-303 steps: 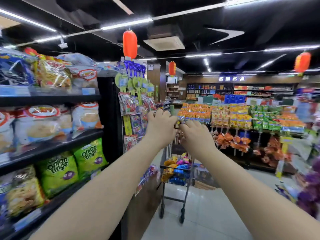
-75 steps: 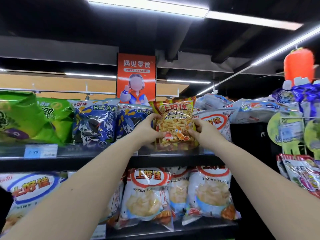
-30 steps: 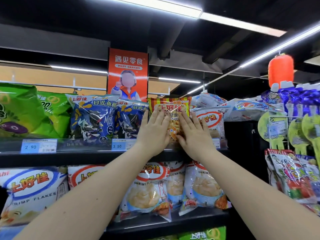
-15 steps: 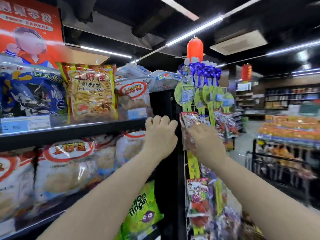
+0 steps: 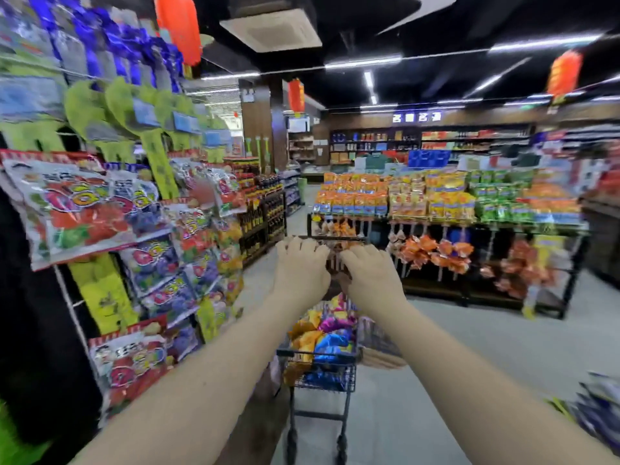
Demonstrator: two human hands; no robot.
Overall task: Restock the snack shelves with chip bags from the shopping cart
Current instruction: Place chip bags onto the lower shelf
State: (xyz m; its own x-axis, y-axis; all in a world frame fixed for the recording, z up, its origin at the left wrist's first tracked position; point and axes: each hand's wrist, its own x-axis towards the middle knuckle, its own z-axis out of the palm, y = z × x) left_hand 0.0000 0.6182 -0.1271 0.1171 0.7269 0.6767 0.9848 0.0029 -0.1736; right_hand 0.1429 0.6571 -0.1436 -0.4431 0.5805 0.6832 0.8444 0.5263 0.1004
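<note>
The shopping cart [image 5: 315,353] stands in the aisle straight ahead, its basket holding several chip bags [image 5: 323,332] in orange, yellow, purple and blue. Both my arms are stretched forward above it. My left hand [image 5: 302,268] and my right hand [image 5: 370,278] hover side by side over the cart, backs up, fingers loosely curled downward, holding nothing. The picture is motion-blurred. The snack shelves lie out of view to the left.
An end-cap rack of hanging candy bags [image 5: 84,213] stands close on the left. An island display of snack packs [image 5: 436,199] with hanging orange packets fills the right. Bare floor [image 5: 469,350] stretches around the cart.
The view has swung right from the snack shelf to the aisle. My hands left the prawn-cracker bag standing on the top shelf and now reach out empty above the cart.
</note>
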